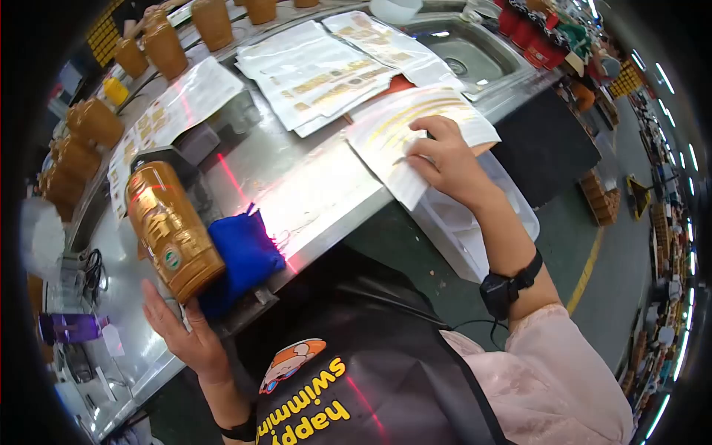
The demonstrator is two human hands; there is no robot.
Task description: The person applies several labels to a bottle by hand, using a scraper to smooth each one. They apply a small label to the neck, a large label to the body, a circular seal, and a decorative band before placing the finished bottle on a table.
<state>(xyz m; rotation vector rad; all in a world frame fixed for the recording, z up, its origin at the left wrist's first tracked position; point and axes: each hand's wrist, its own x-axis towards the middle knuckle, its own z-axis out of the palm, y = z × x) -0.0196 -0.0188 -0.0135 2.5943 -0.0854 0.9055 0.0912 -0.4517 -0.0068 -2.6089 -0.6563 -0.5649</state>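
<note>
A glossy brown bottle (172,233) with gold lettering and a small green emblem lies tilted at the left of the metal bench. My left hand (182,334) is at its base, fingers stretched and apart, the fingertips partly behind the bottle. Beside the bottle is a blue cloth (241,256). Over a white sheet with gold printed strips (393,130), my right hand (443,159) has its fingers curled, thumb and fingertips close together. Whatever is pinched there is too small to name. The sheet overhangs the bench edge above a white plastic bin (463,237).
More printed sheets (311,74) lie on the metal bench (326,178), near a sink (467,59). Several brown jars (163,48) stand along the back and left. A purple object (74,326) is at far left, a black mat (545,148) to the right.
</note>
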